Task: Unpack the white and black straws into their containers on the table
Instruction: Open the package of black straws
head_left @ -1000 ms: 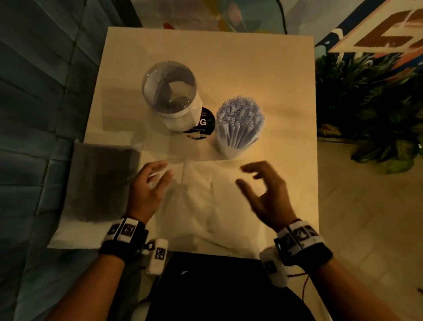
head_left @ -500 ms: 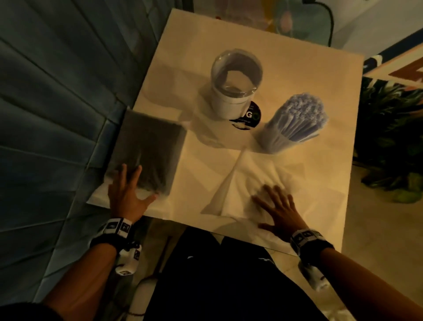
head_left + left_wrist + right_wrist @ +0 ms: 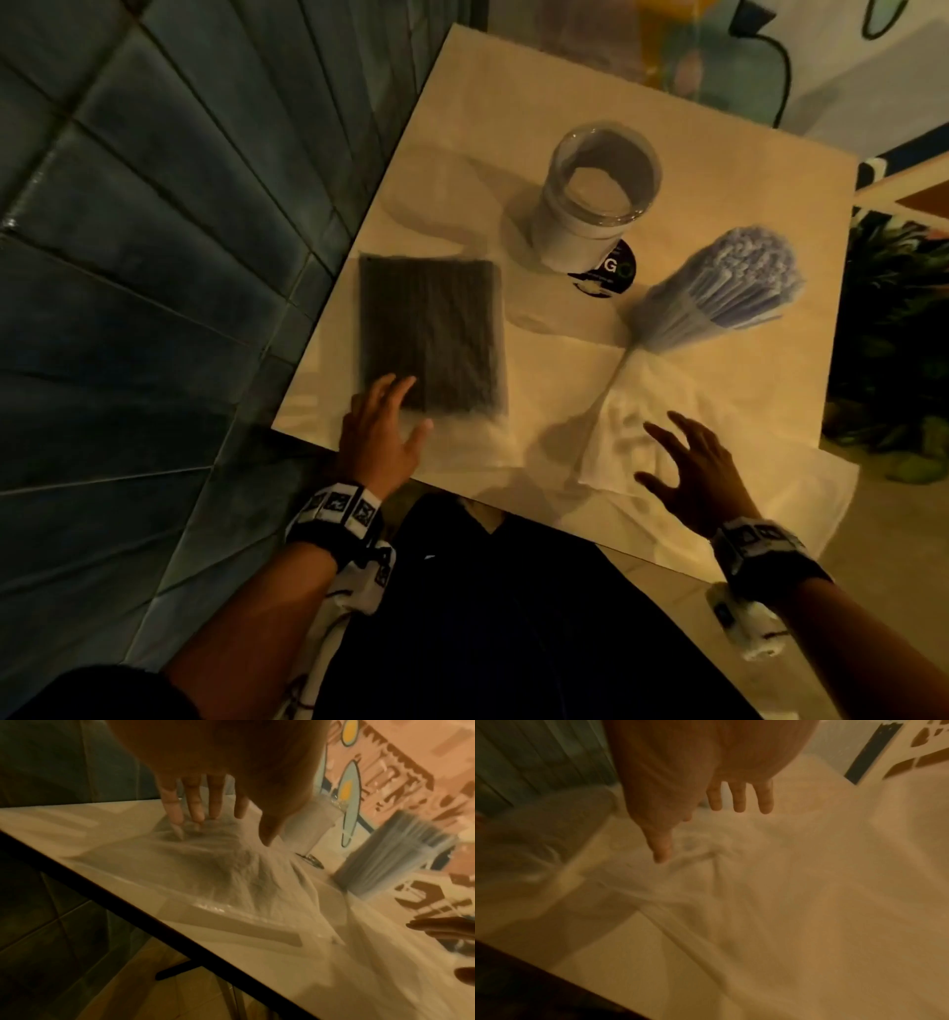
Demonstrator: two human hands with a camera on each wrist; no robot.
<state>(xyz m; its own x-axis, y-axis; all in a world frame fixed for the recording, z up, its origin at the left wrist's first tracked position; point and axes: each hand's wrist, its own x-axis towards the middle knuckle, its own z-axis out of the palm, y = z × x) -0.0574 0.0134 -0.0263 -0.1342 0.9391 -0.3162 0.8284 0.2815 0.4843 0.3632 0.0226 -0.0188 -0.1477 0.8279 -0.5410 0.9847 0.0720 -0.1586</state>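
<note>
A flat clear bag of black straws (image 3: pixel 431 329) lies on the left part of the pale table (image 3: pixel 539 103). My left hand (image 3: pixel 382 437) lies open on the bag's near end, its fingertips (image 3: pixel 191 815) pressing the plastic. An empty cylindrical container (image 3: pixel 595 192) stands at the middle back. To its right a clear cup packed with white straws (image 3: pixel 729 288) stands upright. A crumpled empty plastic bag (image 3: pixel 647 431) lies near the front right. Over it my right hand (image 3: pixel 688 473) is spread open, fingers (image 3: pixel 739 801) straight, holding nothing.
A round black coaster or label (image 3: pixel 608 272) lies at the foot of the empty container. A dark tiled wall (image 3: pixel 154 257) runs close along the table's left side. Green plants (image 3: pixel 893 334) stand on the floor to the right. My dark-clothed lap (image 3: pixel 513 616) is against the front edge.
My left hand left the empty bag, went left to the black straw bag and has slid it further onto the table. My right hand dropped flat to the empty bag, then lifted slightly.
</note>
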